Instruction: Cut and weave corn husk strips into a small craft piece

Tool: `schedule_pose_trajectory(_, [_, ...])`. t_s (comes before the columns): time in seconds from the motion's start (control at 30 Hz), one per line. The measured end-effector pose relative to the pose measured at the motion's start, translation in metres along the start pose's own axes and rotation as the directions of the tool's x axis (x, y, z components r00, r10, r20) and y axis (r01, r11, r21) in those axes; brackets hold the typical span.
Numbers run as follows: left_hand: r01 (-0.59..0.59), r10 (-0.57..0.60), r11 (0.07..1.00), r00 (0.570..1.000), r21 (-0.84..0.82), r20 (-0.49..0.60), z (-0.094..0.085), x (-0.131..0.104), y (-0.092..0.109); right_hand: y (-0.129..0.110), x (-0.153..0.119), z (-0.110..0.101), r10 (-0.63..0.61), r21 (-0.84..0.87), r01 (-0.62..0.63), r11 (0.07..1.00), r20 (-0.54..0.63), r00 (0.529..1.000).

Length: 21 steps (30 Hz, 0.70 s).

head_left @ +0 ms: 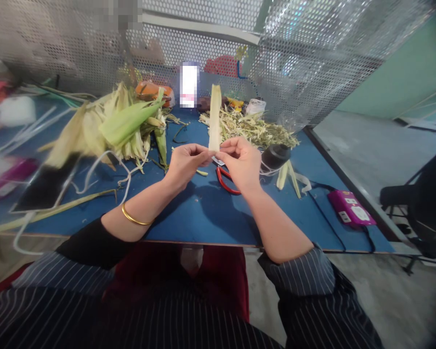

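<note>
A pale strip of corn husk point(214, 116) stands upright between my hands, its lower end pinched at both corners. My left hand point(187, 162) holds the left corner between thumb and finger. The right corner is pinched by my right hand point(241, 162), thumb in front. Just below my fingers, red-handled scissors point(225, 183) lie on the blue table, partly covered by my right hand. Beside that hand sits a black spool point(276, 156) with pale thread around it.
A large pile of husks point(125, 121) lies at the left, shredded scraps point(254, 128) at the back. A dark tablet-like object point(47, 186), white cables, a purple packet point(351, 208) and a glowing screen point(189, 85) are around. Perforated metal rises behind the table point(203, 223).
</note>
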<state>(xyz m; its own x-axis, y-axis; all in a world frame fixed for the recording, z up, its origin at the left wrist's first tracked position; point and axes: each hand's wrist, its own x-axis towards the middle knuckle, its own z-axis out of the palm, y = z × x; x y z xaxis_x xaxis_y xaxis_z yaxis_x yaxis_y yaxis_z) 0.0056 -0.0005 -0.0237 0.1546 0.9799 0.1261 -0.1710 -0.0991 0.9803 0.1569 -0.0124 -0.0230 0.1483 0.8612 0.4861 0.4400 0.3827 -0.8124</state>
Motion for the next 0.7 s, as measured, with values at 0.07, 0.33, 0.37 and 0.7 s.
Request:
schedule_pose_trajectory(0.07, [0.011, -0.011, 1.000, 1.000, -0.011, -0.009, 0.000, 0.000, 0.001, 0.001, 0.001, 0.001, 0.028, 0.075, -0.030, 0.997, 0.024, 0.999])
schedule_pose_trajectory(0.33, [0.103, -0.102, 0.992, 0.995, -0.075, 0.018, 0.004, -0.001, -0.002, 0.006, 0.005, 0.007, 0.129, 0.291, -0.167, 0.942, 0.145, 0.981])
schedule_pose_trajectory(0.37, [0.118, -0.116, 0.990, 0.993, -0.079, 0.026, 0.004, 0.000, -0.002, 0.007, 0.005, 0.007, 0.120, 0.278, -0.158, 0.948, 0.146, 0.982])
schedule_pose_trajectory(0.7, [0.175, -0.183, 0.975, 0.982, -0.136, -0.046, -0.001, 0.001, 0.005, -0.004, -0.001, -0.002, -0.215, -0.013, 0.220, 0.976, 0.149, 0.965])
